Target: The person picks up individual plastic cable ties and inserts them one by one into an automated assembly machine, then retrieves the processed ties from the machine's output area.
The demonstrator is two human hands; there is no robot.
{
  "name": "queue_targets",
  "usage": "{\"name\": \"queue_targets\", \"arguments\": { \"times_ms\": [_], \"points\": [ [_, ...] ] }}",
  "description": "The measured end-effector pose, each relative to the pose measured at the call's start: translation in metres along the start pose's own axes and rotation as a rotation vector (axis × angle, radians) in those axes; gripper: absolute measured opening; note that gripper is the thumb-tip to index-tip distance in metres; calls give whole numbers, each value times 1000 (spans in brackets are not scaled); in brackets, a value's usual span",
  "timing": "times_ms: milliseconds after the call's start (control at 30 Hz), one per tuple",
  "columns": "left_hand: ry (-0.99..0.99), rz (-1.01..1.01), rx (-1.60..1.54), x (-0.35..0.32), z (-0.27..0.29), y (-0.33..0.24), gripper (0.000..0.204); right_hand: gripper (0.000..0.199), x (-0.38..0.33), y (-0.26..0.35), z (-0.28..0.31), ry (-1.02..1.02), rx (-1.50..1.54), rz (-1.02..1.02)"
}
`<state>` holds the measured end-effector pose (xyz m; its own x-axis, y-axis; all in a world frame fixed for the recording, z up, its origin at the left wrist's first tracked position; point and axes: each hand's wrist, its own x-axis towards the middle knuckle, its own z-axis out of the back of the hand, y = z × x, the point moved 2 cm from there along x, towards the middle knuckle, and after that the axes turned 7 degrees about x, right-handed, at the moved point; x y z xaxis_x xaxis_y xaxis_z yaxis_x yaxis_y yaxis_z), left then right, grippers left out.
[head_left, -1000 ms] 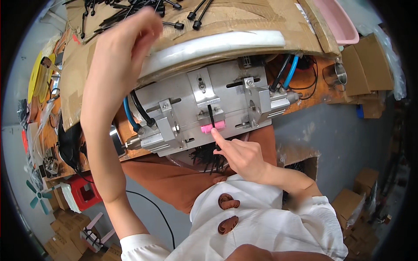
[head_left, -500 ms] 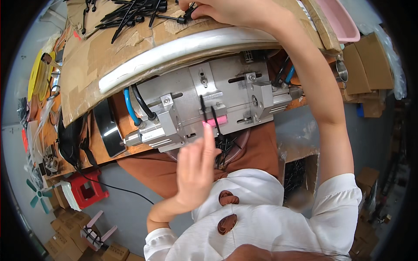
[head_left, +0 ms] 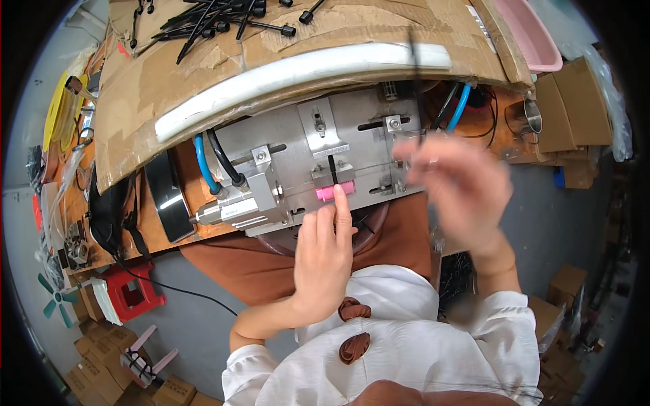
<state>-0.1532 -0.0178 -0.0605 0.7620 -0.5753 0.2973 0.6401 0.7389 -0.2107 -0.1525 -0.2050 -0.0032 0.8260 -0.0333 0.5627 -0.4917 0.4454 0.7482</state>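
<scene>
A grey metal fixture [head_left: 305,162] with blue and black hoses sits at the table's near edge. A small pink block [head_left: 335,192] sits at its front, with a black cable tie [head_left: 332,170] standing in it. My left hand [head_left: 325,257] reaches up from below, its index fingertip touching the pink block. My right hand [head_left: 460,189] is blurred in motion at the right of the fixture, pinching a thin black cable tie [head_left: 414,74] that points upward.
Cardboard [head_left: 203,74] covers the table, with a white padded strip [head_left: 298,74] along its edge and several loose black cable ties [head_left: 217,20] at the back. A pink tray [head_left: 531,34] is far right. A red stool [head_left: 132,294] and boxes stand on the floor.
My right hand came down from the cable tie pile at the back with one tie. My left hand rose slightly, its fingertip now on the pink block.
</scene>
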Motion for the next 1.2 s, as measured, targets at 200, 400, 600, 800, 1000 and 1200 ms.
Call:
{"name": "queue_targets", "arguments": {
  "times_ms": [200, 400, 600, 800, 1000, 1200],
  "points": [
    [-394, -110, 88, 134, 62, 53, 39, 60, -81, -5, -57, 157, -270, 13],
    [-149, -13, 32, 206, 79, 58, 18, 58, -70, -8, -75, 206, -342, 5],
    [-94, 116, -458, 204, 130, 74, 10, 56, -61, 0, -64, 318, -407, 4],
    [-184, 58, -740, 159, 155, 141, 21, 20, 83, -4, -43, 78, -697, 418],
    [-264, -61, -290, 26, 57, 38, 64, 13, 185, -55, -25, 304, -665, 376],
    [-81, 2, -169, -9, -9, -1, 75, 26, 143, 13, 10, 155, 48, -180]
  ]
}}
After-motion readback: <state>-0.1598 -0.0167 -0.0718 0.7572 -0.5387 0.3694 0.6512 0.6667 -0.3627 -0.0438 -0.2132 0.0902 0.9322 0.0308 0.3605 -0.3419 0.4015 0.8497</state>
